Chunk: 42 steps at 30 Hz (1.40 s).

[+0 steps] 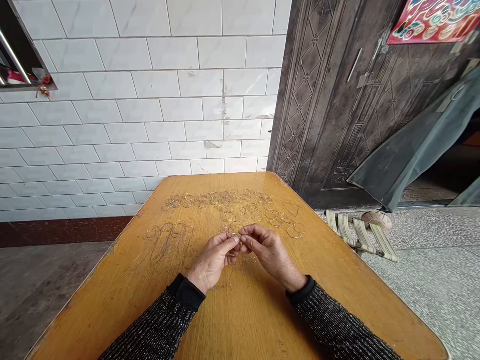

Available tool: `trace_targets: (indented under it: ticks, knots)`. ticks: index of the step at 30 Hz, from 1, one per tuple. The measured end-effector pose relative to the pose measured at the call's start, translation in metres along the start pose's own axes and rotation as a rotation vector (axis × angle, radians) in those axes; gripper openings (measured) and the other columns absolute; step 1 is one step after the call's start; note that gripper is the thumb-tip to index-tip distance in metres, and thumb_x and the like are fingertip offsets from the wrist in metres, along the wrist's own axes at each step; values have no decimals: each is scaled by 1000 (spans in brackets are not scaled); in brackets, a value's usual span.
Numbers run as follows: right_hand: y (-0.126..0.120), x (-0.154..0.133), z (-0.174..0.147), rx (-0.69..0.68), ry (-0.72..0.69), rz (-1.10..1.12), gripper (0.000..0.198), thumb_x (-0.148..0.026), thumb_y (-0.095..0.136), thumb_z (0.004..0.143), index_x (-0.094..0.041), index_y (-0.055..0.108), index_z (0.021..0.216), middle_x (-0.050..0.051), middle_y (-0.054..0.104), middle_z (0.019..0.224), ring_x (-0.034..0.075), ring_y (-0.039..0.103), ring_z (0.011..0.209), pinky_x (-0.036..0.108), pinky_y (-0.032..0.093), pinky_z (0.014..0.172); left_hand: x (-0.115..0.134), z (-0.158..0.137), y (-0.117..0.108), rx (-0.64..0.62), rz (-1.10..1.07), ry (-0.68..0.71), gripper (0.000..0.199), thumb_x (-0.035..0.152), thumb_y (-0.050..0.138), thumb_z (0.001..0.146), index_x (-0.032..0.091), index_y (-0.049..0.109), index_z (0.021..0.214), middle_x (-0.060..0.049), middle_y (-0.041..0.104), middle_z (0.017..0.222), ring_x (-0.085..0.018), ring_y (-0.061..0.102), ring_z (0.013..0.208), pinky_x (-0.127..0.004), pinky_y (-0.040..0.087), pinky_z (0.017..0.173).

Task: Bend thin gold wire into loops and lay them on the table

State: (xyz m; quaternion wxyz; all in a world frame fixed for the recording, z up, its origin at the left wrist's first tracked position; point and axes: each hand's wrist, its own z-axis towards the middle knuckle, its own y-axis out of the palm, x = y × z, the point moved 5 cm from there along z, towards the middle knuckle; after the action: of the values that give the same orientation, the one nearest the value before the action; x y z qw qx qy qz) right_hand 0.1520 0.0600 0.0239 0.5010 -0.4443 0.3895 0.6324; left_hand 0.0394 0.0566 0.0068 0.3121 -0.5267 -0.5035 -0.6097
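Note:
My left hand (219, 251) and my right hand (264, 247) meet over the middle of the table, thumbs and forefingers pinched close together. Between the fingertips they hold a thin wire, part of it bent into a loop (235, 228) above the fingers. A loose end hangs below my left hand. Just beyond the hands lie several wire pieces shaped in round loops (243, 215). Left of my left hand is a group of looped wires with long straight tails (161, 235). The exact grip point on the wire is hidden by the fingertips.
The wooden table (240, 320) reaches to a white tiled wall (150, 105). A row of looped wires (213, 199) lies near its far edge. To the right are a carved dark door (311, 100), a grey-green curtain (420, 135) and a low strap-seat stool (360, 235).

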Motion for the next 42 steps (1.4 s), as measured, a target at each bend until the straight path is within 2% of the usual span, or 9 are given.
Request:
trace_targets:
  ticks: [8, 12, 16, 21, 27, 30, 36, 39, 42]
  knots:
    - [3, -9, -9, 5, -208, -325, 13, -27, 50, 81, -18, 57, 77, 1, 58, 64, 12, 56, 58, 25, 45, 56, -4, 1, -1, -17, -150, -87, 18, 26, 69, 60, 14, 58, 68, 0, 55, 62, -8, 50, 58, -22, 38, 59]
    - [1, -9, -10, 45, -204, -423, 14, -26, 50, 80, -18, 58, 73, 2, 59, 64, 13, 55, 59, 25, 45, 56, -6, 1, -3, 20, -101, -69, 22, 28, 69, 59, 15, 52, 65, 1, 53, 61, -11, 53, 60, -26, 42, 60]
    - [1, -2, -9, 47, -125, -350, 14, -28, 51, 78, -18, 59, 73, 1, 58, 61, 12, 55, 53, 25, 45, 52, -6, 0, -4, 103, -20, -16, 25, 29, 69, 60, 16, 48, 62, 0, 55, 64, -13, 55, 63, -26, 43, 58]
    - [1, 3, -7, 63, -17, -215, 14, -30, 55, 74, -16, 59, 73, 0, 57, 59, 10, 52, 48, 23, 42, 48, -4, -2, -3, 133, 95, 29, 24, 32, 64, 64, 16, 46, 62, -1, 56, 66, -13, 57, 65, -26, 43, 59]
    - [-3, 6, 0, 78, 63, -163, 13, -29, 56, 69, -16, 57, 68, -3, 53, 54, 7, 45, 43, 21, 38, 43, 19, -4, -3, 54, 462, 167, 22, 36, 59, 71, 16, 52, 67, 1, 51, 64, -10, 48, 60, -20, 39, 52]
    - [-4, 6, 1, 78, 39, -229, 11, -26, 54, 69, -16, 58, 69, -3, 51, 53, 7, 44, 43, 21, 37, 44, 30, -4, -10, 119, 586, 275, 23, 39, 54, 75, 16, 55, 69, 2, 49, 58, -10, 46, 54, -19, 39, 47]
    - [1, 5, 0, 35, 116, -59, 19, -33, 60, 67, -15, 56, 72, -5, 51, 49, 7, 44, 40, 20, 36, 41, 32, 0, -15, 191, 533, 345, 22, 35, 54, 76, 15, 57, 67, 0, 56, 60, -11, 54, 54, -22, 45, 51]
    - [3, 3, -1, 14, 156, 42, 25, -36, 66, 62, -15, 55, 69, -4, 53, 52, 6, 46, 41, 19, 36, 41, 31, 0, -15, 203, 514, 338, 21, 34, 55, 76, 15, 58, 67, 0, 57, 59, -11, 55, 53, -22, 46, 51]
    - [4, -1, -3, -19, 152, 93, 27, -39, 67, 63, -15, 57, 70, -4, 54, 52, 6, 46, 44, 18, 37, 43, 29, 1, -16, 205, 462, 312, 19, 33, 56, 75, 15, 58, 75, 1, 57, 60, -11, 56, 53, -22, 45, 50]
